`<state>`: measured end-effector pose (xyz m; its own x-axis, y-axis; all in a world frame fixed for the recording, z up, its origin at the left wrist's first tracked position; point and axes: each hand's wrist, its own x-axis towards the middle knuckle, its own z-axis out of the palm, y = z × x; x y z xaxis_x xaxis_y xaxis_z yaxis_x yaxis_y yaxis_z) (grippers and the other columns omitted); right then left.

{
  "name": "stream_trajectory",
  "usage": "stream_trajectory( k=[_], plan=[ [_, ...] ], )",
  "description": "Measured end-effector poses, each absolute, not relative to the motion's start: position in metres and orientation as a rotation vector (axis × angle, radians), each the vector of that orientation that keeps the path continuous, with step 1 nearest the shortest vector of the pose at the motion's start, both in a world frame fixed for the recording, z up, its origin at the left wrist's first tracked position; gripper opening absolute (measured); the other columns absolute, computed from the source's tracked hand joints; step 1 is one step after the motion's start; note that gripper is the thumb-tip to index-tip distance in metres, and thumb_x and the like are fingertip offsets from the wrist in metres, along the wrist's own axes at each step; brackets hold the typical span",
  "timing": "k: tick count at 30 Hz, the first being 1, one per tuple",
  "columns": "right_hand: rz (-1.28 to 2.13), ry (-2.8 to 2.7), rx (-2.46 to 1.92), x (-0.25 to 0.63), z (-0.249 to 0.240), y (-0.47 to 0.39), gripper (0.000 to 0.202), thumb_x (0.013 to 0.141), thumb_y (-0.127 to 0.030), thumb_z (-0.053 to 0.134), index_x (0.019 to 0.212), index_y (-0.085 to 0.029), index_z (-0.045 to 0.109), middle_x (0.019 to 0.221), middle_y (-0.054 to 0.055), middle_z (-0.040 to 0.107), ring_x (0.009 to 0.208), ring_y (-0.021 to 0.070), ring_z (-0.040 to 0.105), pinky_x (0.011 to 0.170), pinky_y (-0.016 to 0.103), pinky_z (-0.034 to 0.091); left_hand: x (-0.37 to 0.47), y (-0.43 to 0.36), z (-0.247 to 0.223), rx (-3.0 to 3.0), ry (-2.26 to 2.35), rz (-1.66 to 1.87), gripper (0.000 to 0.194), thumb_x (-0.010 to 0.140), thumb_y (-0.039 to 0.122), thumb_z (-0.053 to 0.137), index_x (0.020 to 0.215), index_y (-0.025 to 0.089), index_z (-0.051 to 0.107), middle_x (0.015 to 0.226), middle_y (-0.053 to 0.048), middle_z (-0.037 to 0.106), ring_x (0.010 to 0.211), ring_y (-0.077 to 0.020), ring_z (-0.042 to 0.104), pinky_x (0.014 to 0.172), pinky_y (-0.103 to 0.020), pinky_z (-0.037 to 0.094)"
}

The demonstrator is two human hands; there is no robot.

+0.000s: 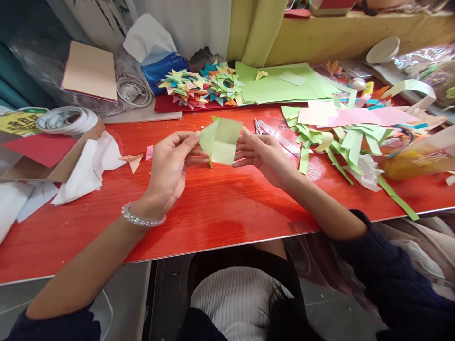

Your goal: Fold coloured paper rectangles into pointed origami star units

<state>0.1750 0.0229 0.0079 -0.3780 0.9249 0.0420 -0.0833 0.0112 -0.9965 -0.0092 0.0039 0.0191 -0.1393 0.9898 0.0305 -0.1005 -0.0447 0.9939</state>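
Note:
Between my two hands, above the red table (227, 208), is a small light green sheet of paper (224, 141) with a crease down its middle. My left hand (174, 163) pinches its left edge between thumb and fingers; that end looks narrowed, as if its corners are folded in. The upper right edge is pinched by my right hand (261, 154), whose other fingers stretch behind the sheet. Partly hidden behind the paper and my left fingers is a darker green piece. Small pink and peach folded pieces (133, 161) lie left of my left hand.
Folded paper rings (185, 90) and a stack of green paper (280, 83) lie at the back. On the right are loose green strips (355, 142), pink paper (369, 116), a clear ruler (279, 137) and scissors. An open box (53, 151) and crumpled tissue (90, 166) stand left.

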Motion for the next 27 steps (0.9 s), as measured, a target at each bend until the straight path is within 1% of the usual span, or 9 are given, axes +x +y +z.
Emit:
stream_trajectory(
  k=[2, 5, 9, 13, 16, 19, 22, 25, 27],
  plan=[
    [1.593, -1.415, -0.818, 0.17, 0.005, 0.021, 0.046, 0.077, -0.058, 0.064, 0.099, -0.017, 0.065, 0.093, 0.007, 0.068, 0.083, 0.0164, 0.067, 0.072, 0.029, 0.057, -0.006, 0.001, 0.016, 0.991, 1.178, 1.437, 0.012, 0.079, 0.029, 0.067, 0.081, 0.018, 0.062, 0.08, 0.0, 0.066, 0.073, -0.0106, 0.067, 0.069, -0.022, 0.054],
    [1.618, -1.401, -0.766, 0.164, -0.001, 0.017, 0.044, 0.071, -0.046, 0.074, 0.101, -0.016, 0.062, 0.091, 0.005, 0.068, 0.083, 0.0153, 0.066, 0.072, 0.028, 0.057, 0.002, -0.006, 0.009, 0.939, 1.14, 1.422, 0.013, 0.081, 0.03, 0.063, 0.083, 0.018, 0.059, 0.087, -0.002, 0.068, 0.084, -0.0129, 0.068, 0.077, -0.024, 0.055],
    [1.48, -1.333, -0.863, 0.165, -0.003, 0.016, 0.034, 0.074, -0.043, 0.071, 0.09, -0.014, 0.063, 0.087, 0.006, 0.067, 0.072, 0.0128, 0.063, 0.062, 0.025, 0.056, 0.011, -0.016, 0.005, 0.995, 1.121, 1.31, 0.018, 0.081, 0.032, 0.064, 0.085, 0.016, 0.057, 0.088, -0.003, 0.067, 0.08, -0.0136, 0.068, 0.071, -0.025, 0.057],
    [1.501, -1.343, -0.907, 0.169, -0.002, 0.017, 0.029, 0.075, -0.039, 0.071, 0.085, -0.012, 0.065, 0.08, 0.006, 0.067, 0.065, 0.0127, 0.063, 0.062, 0.027, 0.056, 0.012, -0.016, 0.005, 1.083, 1.093, 1.253, 0.019, 0.08, 0.03, 0.065, 0.091, 0.015, 0.058, 0.092, -0.004, 0.067, 0.078, -0.0138, 0.067, 0.064, -0.025, 0.057],
    [1.542, -1.39, -0.896, 0.169, 0.0, 0.017, 0.029, 0.075, -0.038, 0.071, 0.089, -0.012, 0.068, 0.08, 0.005, 0.068, 0.069, 0.0136, 0.063, 0.064, 0.027, 0.055, 0.01, -0.013, 0.006, 1.158, 1.092, 1.322, 0.018, 0.078, 0.029, 0.067, 0.088, 0.015, 0.061, 0.084, -0.001, 0.066, 0.069, -0.0111, 0.065, 0.059, -0.023, 0.056],
    [1.352, -1.47, -0.875, 0.17, 0.003, 0.017, 0.029, 0.08, -0.038, 0.065, 0.099, -0.016, 0.071, 0.085, 0.003, 0.069, 0.076, 0.0136, 0.062, 0.067, 0.027, 0.052, 0.006, -0.01, 0.01, 1.196, 1.136, 1.324, 0.015, 0.074, 0.027, 0.072, 0.079, 0.015, 0.063, 0.078, 0.0, 0.064, 0.066, -0.0103, 0.063, 0.056, -0.021, 0.056],
    [1.061, -1.589, -0.985, 0.175, 0.005, 0.017, 0.028, 0.084, -0.037, 0.061, 0.103, -0.02, 0.073, 0.087, 0.001, 0.069, 0.079, 0.0144, 0.06, 0.067, 0.027, 0.049, 0.004, -0.009, 0.014, 1.203, 1.16, 1.259, 0.016, 0.072, 0.028, 0.073, 0.078, 0.015, 0.066, 0.077, 0.0, 0.065, 0.066, -0.0108, 0.063, 0.054, -0.021, 0.056],
    [0.845, -1.745, -1.069, 0.179, 0.007, 0.016, 0.03, 0.087, -0.032, 0.057, 0.111, -0.023, 0.071, 0.08, -0.001, 0.068, 0.072, 0.0124, 0.058, 0.061, 0.024, 0.045, 0.002, -0.009, 0.018, 1.216, 1.169, 1.224, 0.017, 0.076, 0.033, 0.069, 0.08, 0.016, 0.069, 0.08, -0.002, 0.067, 0.062, -0.01, 0.061, 0.051, -0.021, 0.053],
    [0.782, -1.843, -1.059, 0.181, 0.01, 0.015, 0.031, 0.089, -0.03, 0.055, 0.116, -0.024, 0.069, 0.076, -0.002, 0.067, 0.068, 0.0104, 0.056, 0.058, 0.023, 0.042, 0.001, -0.009, 0.02, 1.227, 1.174, 1.213, 0.018, 0.077, 0.035, 0.068, 0.078, 0.017, 0.07, 0.08, -0.003, 0.067, 0.062, -0.0103, 0.061, 0.05, -0.02, 0.052]
  ],
)
